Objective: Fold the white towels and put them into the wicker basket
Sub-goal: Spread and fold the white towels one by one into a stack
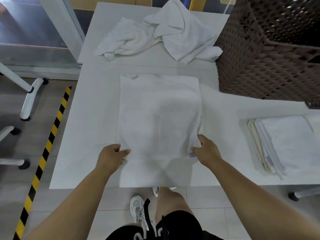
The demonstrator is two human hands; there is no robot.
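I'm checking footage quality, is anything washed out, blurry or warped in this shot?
Head view: the flat towel is washed out against the white table, its edges faint; the wicker basket is slightly motion-blurred; wide-angle distortion bends the table edges.

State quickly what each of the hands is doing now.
Left hand: grips the near-left edge of the flat towel.
Right hand: grips its near-right edge.

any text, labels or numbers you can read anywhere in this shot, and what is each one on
None can be read.
Care tag on the spread towel, by the right hand: print too small and blurred.
Tag on the crumpled towel beside the wicker basket: blurred, unreadable.
Faint marks on the edge of the folded stack: too blurred to tell.
Yellow and black floor tape: stripes only, no words.
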